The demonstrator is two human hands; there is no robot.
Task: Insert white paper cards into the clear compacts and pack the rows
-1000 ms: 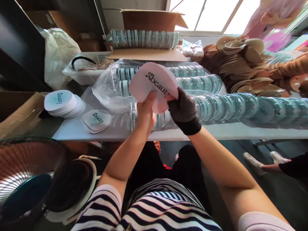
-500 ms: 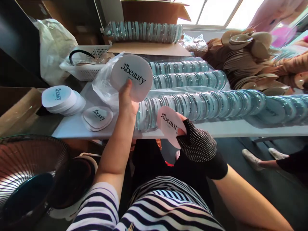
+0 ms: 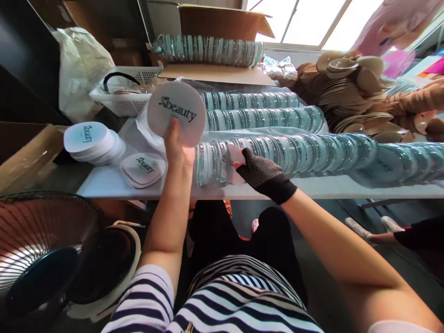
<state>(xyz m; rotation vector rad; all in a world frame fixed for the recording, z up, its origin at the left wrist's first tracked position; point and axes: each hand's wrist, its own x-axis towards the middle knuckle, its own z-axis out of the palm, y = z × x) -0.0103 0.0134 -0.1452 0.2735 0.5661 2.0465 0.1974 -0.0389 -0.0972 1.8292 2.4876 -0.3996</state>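
Observation:
My left hand [image 3: 177, 141] is closed on a white round printed card [image 3: 180, 104] marked "beauty", thumb on its face; whether more cards lie beneath it is hard to see. My right hand [image 3: 258, 171], in a black fingerless dotted glove, pinches another such card [image 3: 236, 164] against the front row of clear plastic round containers [image 3: 305, 152]. That card stands upright among the containers near the row's left end. Two piles of the same cards, a taller stack [image 3: 86, 138] and a lower pile [image 3: 143, 170], lie at the left of the white table [image 3: 104, 185].
Behind lie further container rows [image 3: 256, 118], a cardboard box [image 3: 222, 23] and a white basket [image 3: 121, 104]. Stacked tan cup-like pieces [image 3: 343, 92] fill the right back. A fan [image 3: 45, 240] stands at lower left. Another person's shoes [image 3: 360, 229] show at right.
My right hand has moved forward and left, bringing its card from above the table's front edge to the container row. My left hand has shifted slightly left with its card.

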